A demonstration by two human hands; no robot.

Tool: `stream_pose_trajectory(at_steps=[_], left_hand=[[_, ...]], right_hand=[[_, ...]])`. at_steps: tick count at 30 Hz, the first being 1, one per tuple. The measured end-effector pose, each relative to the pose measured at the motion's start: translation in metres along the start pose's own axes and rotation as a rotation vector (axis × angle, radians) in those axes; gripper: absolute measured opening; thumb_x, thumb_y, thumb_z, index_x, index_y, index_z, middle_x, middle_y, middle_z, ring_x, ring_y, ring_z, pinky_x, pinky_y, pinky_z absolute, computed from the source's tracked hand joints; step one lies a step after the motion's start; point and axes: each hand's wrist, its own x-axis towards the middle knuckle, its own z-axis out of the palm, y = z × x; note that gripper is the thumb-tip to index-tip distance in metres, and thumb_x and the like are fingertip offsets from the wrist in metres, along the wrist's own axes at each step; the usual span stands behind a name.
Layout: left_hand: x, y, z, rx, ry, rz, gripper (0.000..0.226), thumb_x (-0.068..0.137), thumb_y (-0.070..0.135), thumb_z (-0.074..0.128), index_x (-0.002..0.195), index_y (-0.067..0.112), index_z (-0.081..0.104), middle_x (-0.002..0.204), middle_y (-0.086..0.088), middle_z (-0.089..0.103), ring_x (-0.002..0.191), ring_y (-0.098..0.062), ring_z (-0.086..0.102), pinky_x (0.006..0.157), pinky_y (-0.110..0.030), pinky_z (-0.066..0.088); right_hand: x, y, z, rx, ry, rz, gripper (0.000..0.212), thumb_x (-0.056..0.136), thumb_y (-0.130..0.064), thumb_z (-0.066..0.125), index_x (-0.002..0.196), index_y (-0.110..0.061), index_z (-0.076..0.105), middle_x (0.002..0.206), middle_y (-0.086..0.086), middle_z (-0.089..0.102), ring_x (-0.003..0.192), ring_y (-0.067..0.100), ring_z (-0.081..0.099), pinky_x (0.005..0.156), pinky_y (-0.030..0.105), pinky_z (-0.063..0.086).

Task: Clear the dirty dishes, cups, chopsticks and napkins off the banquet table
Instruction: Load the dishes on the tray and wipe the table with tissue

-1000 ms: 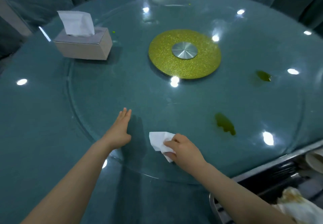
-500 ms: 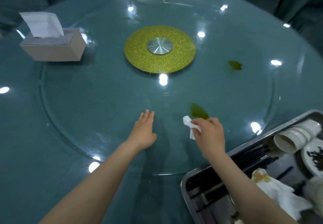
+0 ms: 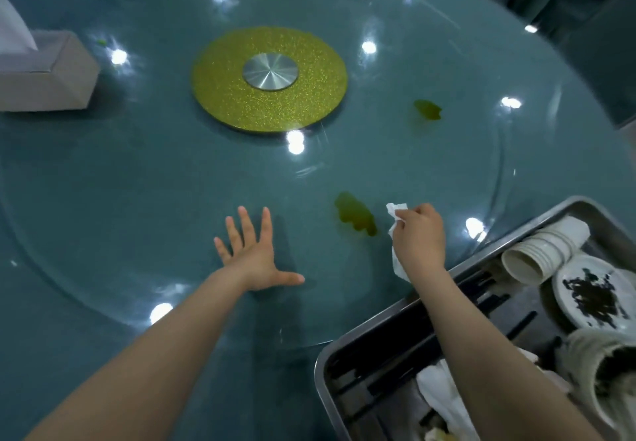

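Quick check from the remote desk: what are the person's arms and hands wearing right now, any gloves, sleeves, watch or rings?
Nothing is worn that the head view shows. The left hand and right hand are bare, with no gloves and no rings visible. Both forearms are uncovered to the bottom edge of the picture: no sleeves, cuffs, watch or bracelet in view. Anything higher up the arms is out of frame.

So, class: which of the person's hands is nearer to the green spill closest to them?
Right. The right hand, pinching a white napkin, sits just right of the near green spill. The left hand lies flat on the glass, farther off to the spill's left.
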Motion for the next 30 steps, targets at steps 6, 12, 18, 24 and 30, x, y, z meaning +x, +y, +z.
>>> stream_pose_trajectory(at_steps=[6,12,18,24,30], left_hand=[[-0.002,0.002,-0.003,0.029,-0.026,-0.021,0.145,0.041,0.085,0.066,0.101,0.042,-0.059,0.108,-0.002,-0.069,0.113,-0.029,-0.054,0.104,-0.060,-0.021],[-0.005,-0.005,-0.007,0.035,-0.046,-0.012,0.145,0.041,0.085,0.066,0.102,0.041,-0.059,0.107,-0.002,-0.070,0.118,-0.032,-0.053,0.104,-0.061,-0.020],[-0.005,-0.014,-0.012,0.045,-0.049,-0.001,0.145,0.038,0.086,0.065,0.101,0.044,-0.060,0.108,0.000,-0.070,0.115,-0.029,-0.054,0.104,-0.061,-0.020],[-0.006,-0.022,-0.015,0.063,-0.060,0.008,0.144,0.042,0.084,0.066,0.102,0.045,-0.059,0.109,0.001,-0.070,0.114,-0.028,-0.054,0.104,-0.060,-0.021],[-0.007,-0.028,-0.018,0.071,-0.070,0.006,0.143,0.046,0.082,0.068,0.104,0.045,-0.058,0.115,0.000,-0.067,0.118,-0.030,-0.053,0.104,-0.059,-0.021]], right_hand=[[-0.031,-0.018,0.020,-0.101,-0.032,-0.108,0.037,0.087,-0.003,0.048,0.122,-0.004,0.061,0.120,0.010,0.049,0.107,0.028,0.040,0.087,0.025,0.034],[-0.060,-0.031,0.038,-0.041,-0.083,-0.238,0.043,0.084,0.012,0.049,0.121,-0.003,0.062,0.119,0.010,0.058,0.103,0.029,0.045,0.083,0.028,0.039],[-0.073,-0.040,0.042,0.045,-0.119,-0.429,0.032,0.081,0.010,0.058,0.109,-0.001,0.070,0.104,0.015,0.067,0.091,0.036,0.057,0.076,0.033,0.044],[-0.060,-0.041,0.048,0.044,-0.131,-0.510,0.016,0.081,0.003,0.065,0.095,0.001,0.071,0.093,0.014,0.061,0.083,0.032,0.055,0.068,0.026,0.037],[-0.007,-0.023,0.031,0.199,-0.028,-0.140,0.007,0.087,-0.007,0.060,0.090,-0.008,0.066,0.097,0.005,0.056,0.096,0.029,0.053,0.074,0.031,0.041]])
